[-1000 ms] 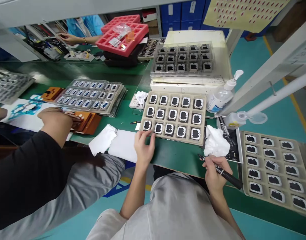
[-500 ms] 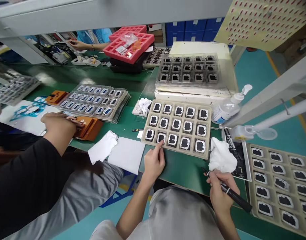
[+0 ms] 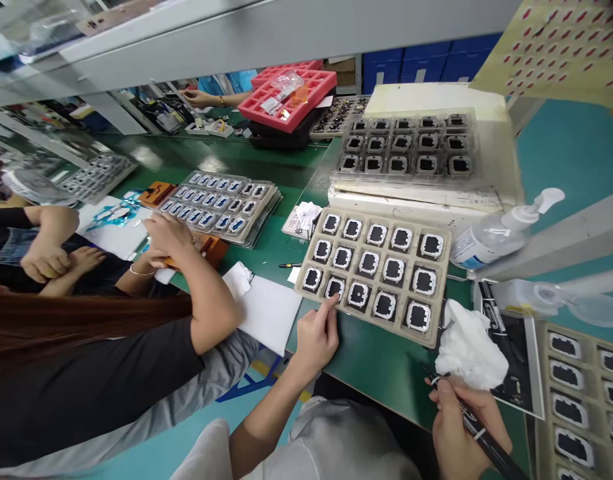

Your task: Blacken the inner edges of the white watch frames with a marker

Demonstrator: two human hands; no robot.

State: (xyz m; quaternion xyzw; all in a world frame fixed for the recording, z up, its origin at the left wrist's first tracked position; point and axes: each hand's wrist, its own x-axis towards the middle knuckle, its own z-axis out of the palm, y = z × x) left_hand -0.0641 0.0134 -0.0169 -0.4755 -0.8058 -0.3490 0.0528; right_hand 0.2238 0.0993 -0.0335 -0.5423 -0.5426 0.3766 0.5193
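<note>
My left hand [image 3: 316, 337] reaches to the front edge of a beige tray [image 3: 401, 310] that holds rows of white-rimmed black square parts. Its index finger is stretched out and touches a black square part [image 3: 333, 287] in the front row; the other fingers are loosely bent and hold nothing visible. At the lower right, my right hand [image 3: 469, 423] is closed round a black marker pen [image 3: 491, 452], whose tip points up and left over the green table. A crumpled white tissue [image 3: 469, 347] lies just beyond that hand.
A clear tray [image 3: 399, 175] of similar parts rests on a white box behind. To the right stand a pump bottle [image 3: 501, 230] and another beige tray [image 3: 542, 407]. On the left, a co-worker's arm [image 3: 213, 300] works beside an orange fixture [image 3: 213, 250]. A grey beam [image 3: 286, 40] crosses above.
The view has swung left, so the table things sit further right. My left index finger stays on the same part, and my right hand still holds the marker. The co-worker's posture has shifted.
</note>
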